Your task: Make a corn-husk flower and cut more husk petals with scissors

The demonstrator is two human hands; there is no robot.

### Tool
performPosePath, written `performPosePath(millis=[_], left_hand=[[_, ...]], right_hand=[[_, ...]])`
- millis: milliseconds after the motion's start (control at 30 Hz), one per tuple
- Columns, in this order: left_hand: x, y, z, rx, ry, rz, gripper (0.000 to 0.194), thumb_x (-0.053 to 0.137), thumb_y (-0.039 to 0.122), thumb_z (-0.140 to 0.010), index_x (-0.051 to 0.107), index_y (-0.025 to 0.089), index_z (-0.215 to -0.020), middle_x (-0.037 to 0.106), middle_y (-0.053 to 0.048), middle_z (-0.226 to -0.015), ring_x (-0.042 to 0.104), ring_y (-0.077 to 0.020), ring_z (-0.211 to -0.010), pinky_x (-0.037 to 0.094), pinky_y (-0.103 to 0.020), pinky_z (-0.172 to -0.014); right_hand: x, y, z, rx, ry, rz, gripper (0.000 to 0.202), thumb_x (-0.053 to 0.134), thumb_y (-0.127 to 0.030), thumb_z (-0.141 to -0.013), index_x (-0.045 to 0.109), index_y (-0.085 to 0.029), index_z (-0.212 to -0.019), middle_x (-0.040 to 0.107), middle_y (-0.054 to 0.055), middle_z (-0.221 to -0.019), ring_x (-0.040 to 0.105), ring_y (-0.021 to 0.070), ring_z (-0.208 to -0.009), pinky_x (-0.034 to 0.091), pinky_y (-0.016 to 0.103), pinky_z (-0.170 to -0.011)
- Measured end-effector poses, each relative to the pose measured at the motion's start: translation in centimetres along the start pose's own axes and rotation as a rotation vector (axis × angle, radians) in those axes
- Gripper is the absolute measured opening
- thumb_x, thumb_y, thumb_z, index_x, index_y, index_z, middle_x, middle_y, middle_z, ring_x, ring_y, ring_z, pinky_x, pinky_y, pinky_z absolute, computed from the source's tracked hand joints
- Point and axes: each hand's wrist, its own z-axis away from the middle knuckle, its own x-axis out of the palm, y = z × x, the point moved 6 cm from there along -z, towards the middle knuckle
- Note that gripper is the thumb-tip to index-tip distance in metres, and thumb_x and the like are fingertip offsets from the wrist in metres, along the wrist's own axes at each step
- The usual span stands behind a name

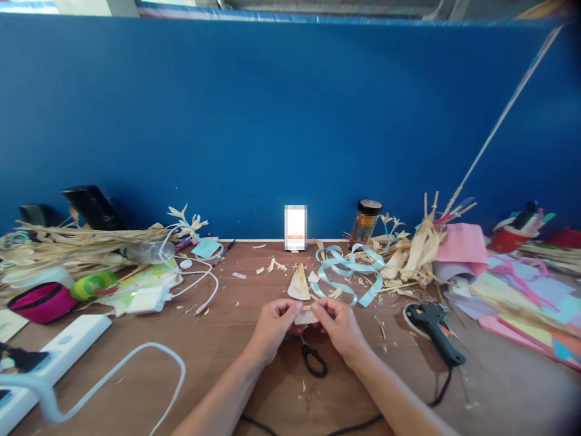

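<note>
Between my two hands is a small pale piece of corn husk (307, 315), its left side pinched by my left hand (278, 324) and its right side by my right hand (338, 324). Both hands are closed at the fingertips, low over the brown table. Just beyond them lies a cone-shaped piece of dried husk (299, 284). Scissors (314, 361) rest on the table under my hands; a black handle loop shows, while the rest is mostly hidden. Curls of light blue ribbon (345, 266) are spread to the right of the cone.
A glue gun (436, 333) with a black cord lies at right, near coloured paper (517, 309). Dried husks (420, 248) and a dark-lidded jar (365, 221) stand behind. At left are a power strip (68, 357), white cables and a pink pouch (42, 301). A blue partition (254, 121) closes the back.
</note>
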Motion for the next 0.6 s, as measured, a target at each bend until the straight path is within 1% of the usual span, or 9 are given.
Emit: performPosePath(millis=[100, 167, 367, 600], left_hand=[[-0.12, -0.17, -0.07, -0.026, 0.011, 0.005, 0.033, 0.060, 0.043, -0.067, 0.064, 0.010, -0.070, 0.053, 0.001, -0.052, 0.052, -0.0079, -0.048, 0.048, -0.021, -0.051], [-0.12, -0.17, -0.08, -0.025, 0.012, -0.016, 0.033, 0.062, 0.043, -0.066, 0.064, 0.010, -0.069, 0.052, 0.002, -0.051, 0.052, -0.0076, -0.048, 0.048, -0.020, -0.050], [-0.03, -0.07, -0.04, -0.014, 0.014, -0.065, 0.032, 0.062, 0.041, -0.066, 0.064, 0.009, -0.074, 0.059, -0.001, -0.057, 0.052, -0.0075, -0.049, 0.048, -0.020, -0.050], [0.07, 0.04, 0.13, -0.004, 0.023, -0.079, 0.032, 0.061, 0.042, -0.067, 0.061, 0.010, -0.069, 0.057, 0.000, -0.052, 0.051, -0.0071, -0.045, 0.046, -0.019, -0.048]], right_hand=[[-0.21, -0.18, 0.01, 0.016, 0.034, -0.003, 0.030, 0.055, -0.044, -0.073, 0.059, -0.014, -0.071, 0.056, -0.002, -0.051, 0.050, 0.0109, -0.047, 0.038, 0.020, -0.045], [-0.28, -0.26, 0.01, 0.013, 0.041, 0.000, 0.030, 0.054, -0.044, -0.073, 0.059, -0.014, -0.071, 0.056, -0.002, -0.050, 0.050, 0.0108, -0.046, 0.037, 0.020, -0.044], [-0.34, -0.20, -0.01, -0.024, 0.040, 0.050, 0.031, 0.051, -0.044, -0.076, 0.058, -0.014, -0.069, 0.055, -0.002, -0.049, 0.048, 0.0102, -0.045, 0.035, 0.020, -0.043], [-0.42, 0.08, -0.07, -0.023, 0.047, 0.106, 0.033, 0.046, -0.044, -0.079, 0.058, -0.015, -0.069, 0.055, -0.002, -0.048, 0.049, 0.0110, -0.045, 0.035, 0.019, -0.043]])
